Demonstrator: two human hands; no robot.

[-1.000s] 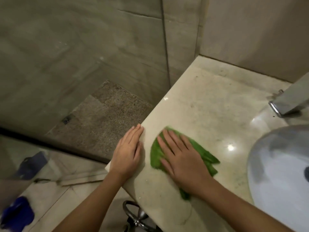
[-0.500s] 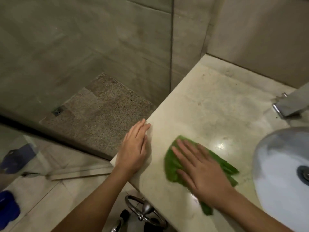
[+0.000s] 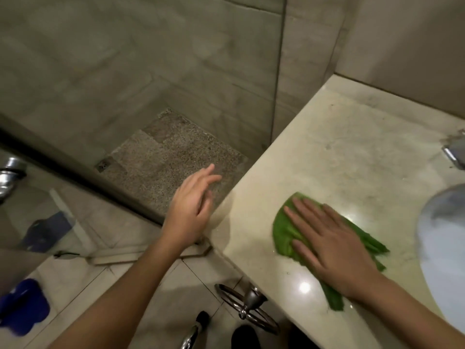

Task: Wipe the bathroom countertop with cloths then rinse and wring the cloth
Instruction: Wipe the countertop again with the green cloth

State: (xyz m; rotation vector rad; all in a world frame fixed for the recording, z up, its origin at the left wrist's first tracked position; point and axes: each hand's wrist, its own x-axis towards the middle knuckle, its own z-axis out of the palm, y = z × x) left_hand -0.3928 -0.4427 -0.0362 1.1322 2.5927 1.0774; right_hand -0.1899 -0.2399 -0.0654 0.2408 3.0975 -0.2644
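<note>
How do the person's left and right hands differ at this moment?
Place: the left hand is beside the edge of the countertop, over the floor; the right hand lies on the countertop.
Contact: the left hand holds nothing, while the right hand presses the green cloth flat.
Fingers: the left hand's are loosely bent, the right hand's straight and spread.
Both are bare and open; neither grips anything.

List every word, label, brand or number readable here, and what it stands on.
None: no readable text anywhere. The green cloth, the countertop, the faucet, the basin and the blue object on the floor show no lettering, and the picture is slightly blurred.
</note>
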